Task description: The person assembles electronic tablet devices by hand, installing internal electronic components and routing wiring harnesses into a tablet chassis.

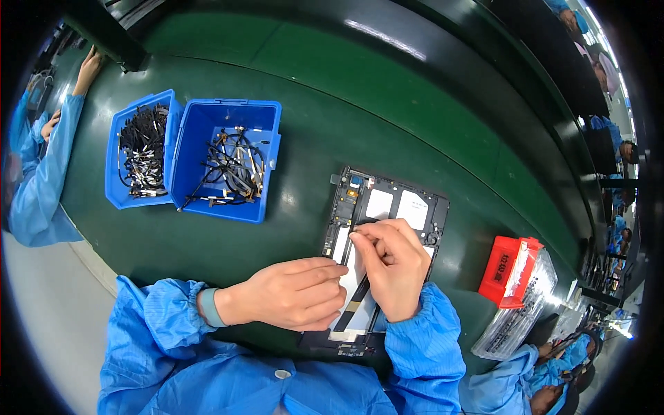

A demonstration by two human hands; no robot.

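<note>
R hand (391, 266) is the nearer one, right over the open device (394, 196); thumb + index tips close together near its L side, can't tell if anything's btwn. L hand (294, 294) comes in from the L, fingers bent over the L edge; can't tell if gripping. Device lies on the bench (304, 207), long axis running away from the body, far end tilted a bit R. Both hands hide its mid. Two blue bins (228, 104) w/ cables (238, 166) sit far L, red bin (498, 270) + clear bag (508, 332) R.
</note>
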